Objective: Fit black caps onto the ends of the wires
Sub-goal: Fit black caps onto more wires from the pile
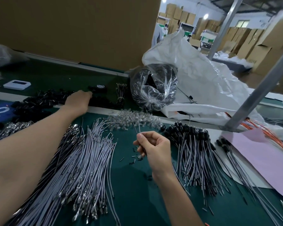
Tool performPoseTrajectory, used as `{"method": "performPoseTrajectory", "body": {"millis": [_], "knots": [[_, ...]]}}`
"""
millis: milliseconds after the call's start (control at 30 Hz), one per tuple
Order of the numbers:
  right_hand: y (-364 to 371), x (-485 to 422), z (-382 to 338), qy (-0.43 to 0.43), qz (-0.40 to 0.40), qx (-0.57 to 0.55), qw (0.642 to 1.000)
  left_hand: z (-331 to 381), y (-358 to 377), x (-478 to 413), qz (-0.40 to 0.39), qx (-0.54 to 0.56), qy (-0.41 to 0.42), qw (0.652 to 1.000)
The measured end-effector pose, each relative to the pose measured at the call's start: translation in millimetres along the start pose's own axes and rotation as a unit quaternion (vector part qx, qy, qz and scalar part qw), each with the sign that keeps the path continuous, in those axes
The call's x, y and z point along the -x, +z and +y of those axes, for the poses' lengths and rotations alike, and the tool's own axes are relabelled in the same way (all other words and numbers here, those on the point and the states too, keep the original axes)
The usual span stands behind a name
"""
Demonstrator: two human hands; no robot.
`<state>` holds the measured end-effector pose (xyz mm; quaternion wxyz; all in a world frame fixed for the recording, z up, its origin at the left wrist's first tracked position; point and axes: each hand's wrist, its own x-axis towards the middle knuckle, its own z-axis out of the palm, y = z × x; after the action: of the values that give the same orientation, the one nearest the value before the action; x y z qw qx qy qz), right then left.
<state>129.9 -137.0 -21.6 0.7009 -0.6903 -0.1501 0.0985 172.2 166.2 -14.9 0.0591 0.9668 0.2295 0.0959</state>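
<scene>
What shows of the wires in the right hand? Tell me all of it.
The wires are two thin strands, one black and one pale grey, plastic-coated by the look. The right hand pinches them between thumb and fingers. They slant up and leftward above the green mat, and their upper ends, with no cap visible, lie in front of the clear parts. A dark strand emerges below the hand, which hides the rest.
</scene>
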Motion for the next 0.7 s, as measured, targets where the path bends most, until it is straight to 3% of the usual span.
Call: {"method": "performPoseTrajectory", "body": {"millis": [200,400,467,533,633,700], "knots": [[1,0,1,-0.003,-0.007,0.003,1.000,-7,2,-4,0.024,0.036,-0.033,0.999],[1,0,0,-0.009,-0.007,0.005,1.000,-6,-7,3,0.053,0.164,-0.049,0.984],[1,1,-1,-0.009,-0.009,0.006,1.000,5,-14,20,0.057,0.257,-0.073,0.962],[1,1,-1,-0.013,-0.011,0.012,1.000,21,-21,51,0.012,0.430,-0.116,0.895],[2,1,-2,-0.036,-0.005,0.035,0.999,44,-31,109,-0.066,0.677,-0.155,0.717],[2,1,-3,-0.061,0.006,0.053,0.997,54,-34,137,-0.060,0.758,-0.165,0.628]]}}
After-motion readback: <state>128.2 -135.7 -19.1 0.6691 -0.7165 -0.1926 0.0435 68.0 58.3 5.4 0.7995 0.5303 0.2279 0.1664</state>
